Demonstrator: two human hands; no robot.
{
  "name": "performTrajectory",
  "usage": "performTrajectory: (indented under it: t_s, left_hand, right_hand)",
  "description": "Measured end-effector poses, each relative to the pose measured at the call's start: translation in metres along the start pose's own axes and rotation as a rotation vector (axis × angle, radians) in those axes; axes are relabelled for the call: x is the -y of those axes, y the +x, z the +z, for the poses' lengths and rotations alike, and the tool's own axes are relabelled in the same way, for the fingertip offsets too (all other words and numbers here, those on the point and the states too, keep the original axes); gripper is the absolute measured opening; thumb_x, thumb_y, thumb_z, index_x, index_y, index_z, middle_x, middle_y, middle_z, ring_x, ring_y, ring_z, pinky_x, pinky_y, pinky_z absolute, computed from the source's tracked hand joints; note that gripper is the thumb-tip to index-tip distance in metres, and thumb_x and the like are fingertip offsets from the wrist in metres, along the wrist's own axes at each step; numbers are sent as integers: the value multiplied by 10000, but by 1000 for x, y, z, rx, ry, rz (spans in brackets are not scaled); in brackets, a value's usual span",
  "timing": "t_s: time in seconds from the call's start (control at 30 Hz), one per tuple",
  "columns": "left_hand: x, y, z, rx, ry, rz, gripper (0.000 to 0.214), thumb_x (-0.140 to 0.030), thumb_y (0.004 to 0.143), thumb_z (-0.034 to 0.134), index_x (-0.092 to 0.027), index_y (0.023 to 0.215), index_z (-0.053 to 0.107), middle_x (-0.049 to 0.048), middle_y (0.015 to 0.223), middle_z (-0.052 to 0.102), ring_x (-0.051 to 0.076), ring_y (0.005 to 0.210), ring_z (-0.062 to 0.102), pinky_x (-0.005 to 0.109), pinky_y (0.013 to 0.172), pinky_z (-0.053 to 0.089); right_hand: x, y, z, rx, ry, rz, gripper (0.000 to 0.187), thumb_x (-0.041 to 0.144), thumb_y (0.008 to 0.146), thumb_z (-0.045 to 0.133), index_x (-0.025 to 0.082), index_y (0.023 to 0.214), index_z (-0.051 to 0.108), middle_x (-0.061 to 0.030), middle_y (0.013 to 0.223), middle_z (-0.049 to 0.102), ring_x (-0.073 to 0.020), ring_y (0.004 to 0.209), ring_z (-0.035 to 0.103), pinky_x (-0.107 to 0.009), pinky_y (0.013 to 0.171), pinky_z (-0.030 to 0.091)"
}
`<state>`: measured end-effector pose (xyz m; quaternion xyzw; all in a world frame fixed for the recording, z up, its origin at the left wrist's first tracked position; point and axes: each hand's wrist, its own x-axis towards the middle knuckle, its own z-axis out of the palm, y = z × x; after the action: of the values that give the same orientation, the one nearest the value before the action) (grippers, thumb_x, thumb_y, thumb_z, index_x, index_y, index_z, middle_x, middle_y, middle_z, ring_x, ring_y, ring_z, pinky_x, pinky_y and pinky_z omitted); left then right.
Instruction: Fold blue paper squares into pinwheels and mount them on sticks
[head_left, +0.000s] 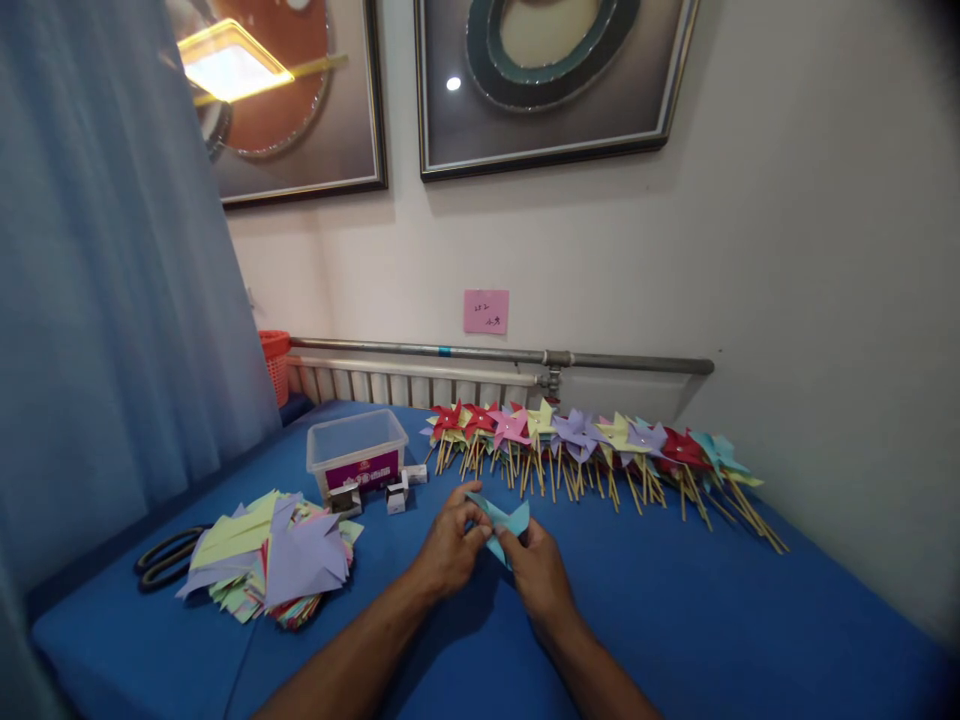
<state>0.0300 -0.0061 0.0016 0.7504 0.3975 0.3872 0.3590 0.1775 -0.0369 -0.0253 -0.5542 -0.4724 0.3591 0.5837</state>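
Both my hands meet over the blue table (pixel 675 620), pinching a light blue folded paper piece (pixel 504 522). My left hand (pixel 450 548) grips its left corner with fingers curled. My right hand (pixel 536 570) holds its lower right part between thumb and fingers. The paper is lifted slightly off the cloth and partly hidden by my fingers.
A row of finished paper pinwheels on wooden sticks (pixel 600 445) lies along the wall. A stack of cut coloured paper (pixel 277 555) sits left, with black scissors (pixel 166 558) beside it. A clear plastic box (pixel 357 450) and small white boxes (pixel 396 493) stand behind.
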Motion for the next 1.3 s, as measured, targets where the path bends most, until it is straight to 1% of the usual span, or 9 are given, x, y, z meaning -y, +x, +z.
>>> performTrajectory:
  t_s: [0.17, 0.3, 0.37, 0.43, 0.5, 0.57, 0.83, 1.0, 1.3]
  left_hand:
    - [1, 2, -3, 33, 32, 10, 121, -131, 868, 587, -189, 786, 654, 98, 1497, 551, 244, 1411, 492, 378, 1132, 439]
    - [3, 1, 0, -3, 18, 32, 115, -132, 865, 583, -190, 782, 637, 98, 1438, 590, 224, 1328, 557, 350, 1091, 456]
    - [4, 1, 2, -35, 18, 56, 119, -133, 858, 578, -192, 761, 615, 94, 1293, 656, 211, 1240, 600, 328, 1048, 467]
    - [4, 0, 4, -53, 46, 69, 120, -152, 860, 572, -195, 752, 601, 68, 1075, 691, 193, 1072, 641, 305, 960, 487]
    - [3, 0, 5, -57, 87, 48, 112, -170, 865, 565, -196, 761, 599, 33, 903, 670, 174, 898, 633, 283, 851, 488]
    - [3, 0, 6, -59, 123, 24, 100, -173, 864, 560, -193, 775, 600, 15, 837, 653, 164, 830, 610, 271, 795, 468]
    - [1, -2, 6, -64, 172, 35, 98, -177, 871, 550, -191, 782, 588, 16, 833, 648, 161, 818, 594, 274, 778, 436]
    - [-2, -3, 6, -72, 151, -21, 100, -185, 874, 551, -186, 798, 615, 19, 843, 664, 167, 821, 603, 279, 778, 434]
    - [-1, -3, 9, -120, 106, -38, 108, -158, 835, 551, -181, 764, 628, 6, 767, 644, 156, 754, 571, 273, 729, 383]
  right_hand:
    - [0, -1, -1, 26, 7, -12, 379, 496, 763, 662, 174, 949, 734, -55, 814, 755, -219, 702, 643, -307, 648, 493]
    - [-1, -1, -1, 30, 16, -5, 397, 514, 759, 684, 168, 946, 734, -50, 799, 745, -208, 676, 628, -296, 615, 478]
    - [-3, 0, -1, 20, 7, -10, 395, 527, 749, 693, 171, 915, 735, -43, 765, 736, -209, 669, 628, -296, 607, 478]
    - [-4, 0, -1, 10, 5, -16, 396, 536, 744, 693, 177, 904, 740, -37, 742, 733, -215, 670, 637, -296, 600, 480]
    - [-4, 0, -1, 10, 7, -20, 399, 536, 749, 685, 181, 920, 746, -34, 732, 734, -222, 681, 650, -295, 598, 482]
    - [-4, 0, -2, 17, 13, -22, 407, 531, 753, 678, 179, 944, 750, -39, 751, 744, -224, 694, 657, -296, 606, 485]
    - [2, -1, -1, 51, 62, 6, 393, 499, 742, 698, 169, 949, 752, -49, 773, 749, -230, 708, 656, -309, 633, 495]
    - [3, 0, -2, 57, 72, -6, 391, 485, 732, 727, 169, 961, 753, -64, 824, 771, -231, 729, 666, -303, 639, 501]
    - [-1, 4, -2, 63, 90, -18, 378, 523, 679, 783, 186, 834, 711, -8, 690, 676, -182, 641, 583, -284, 610, 456]
